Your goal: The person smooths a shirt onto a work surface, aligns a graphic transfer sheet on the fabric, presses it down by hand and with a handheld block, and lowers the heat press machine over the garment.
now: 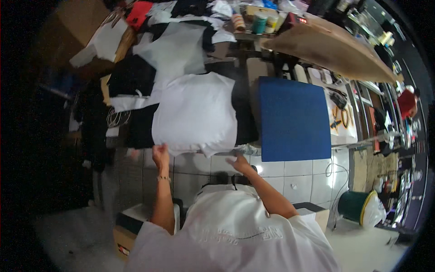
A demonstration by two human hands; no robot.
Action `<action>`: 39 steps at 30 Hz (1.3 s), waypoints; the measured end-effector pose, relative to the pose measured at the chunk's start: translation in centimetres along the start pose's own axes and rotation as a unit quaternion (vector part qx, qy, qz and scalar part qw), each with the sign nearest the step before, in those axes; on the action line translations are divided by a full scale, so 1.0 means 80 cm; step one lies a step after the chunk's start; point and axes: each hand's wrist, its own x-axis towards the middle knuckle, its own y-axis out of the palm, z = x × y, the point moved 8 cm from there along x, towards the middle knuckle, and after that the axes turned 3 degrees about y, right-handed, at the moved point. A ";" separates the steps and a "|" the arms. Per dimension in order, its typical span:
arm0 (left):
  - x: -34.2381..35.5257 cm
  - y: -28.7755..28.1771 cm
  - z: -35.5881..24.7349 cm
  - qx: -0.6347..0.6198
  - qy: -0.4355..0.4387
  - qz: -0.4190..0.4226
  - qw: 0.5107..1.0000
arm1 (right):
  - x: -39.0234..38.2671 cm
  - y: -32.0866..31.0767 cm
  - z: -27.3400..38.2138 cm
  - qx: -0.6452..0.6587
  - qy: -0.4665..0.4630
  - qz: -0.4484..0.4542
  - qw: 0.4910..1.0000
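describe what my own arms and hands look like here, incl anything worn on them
The left hand and right hand are ungloved; the right one is slightly blurred. A narrow bracelet circles the left wrist, its details too small to make out; none shows on the right. The sleeves are short and white, part of a white T-shirt with raised lettering.

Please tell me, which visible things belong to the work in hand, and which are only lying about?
In the work:
white garment, left hand at its lower edge, right hand close by

Apparently just lying about:
red cloth
teal container
green bin
blue board (role unclear)
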 end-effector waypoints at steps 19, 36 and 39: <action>-0.016 0.017 0.079 -0.235 -0.106 0.010 0.966 | -0.086 -0.018 0.037 0.205 -0.008 0.031 0.978; -0.047 0.088 0.066 -0.424 -0.111 0.124 0.890 | -0.094 -0.099 0.157 0.419 -0.067 -0.104 0.900; -0.050 0.121 0.076 -0.448 -0.156 0.165 0.864 | -0.090 -0.108 0.153 0.321 -0.055 -0.126 0.937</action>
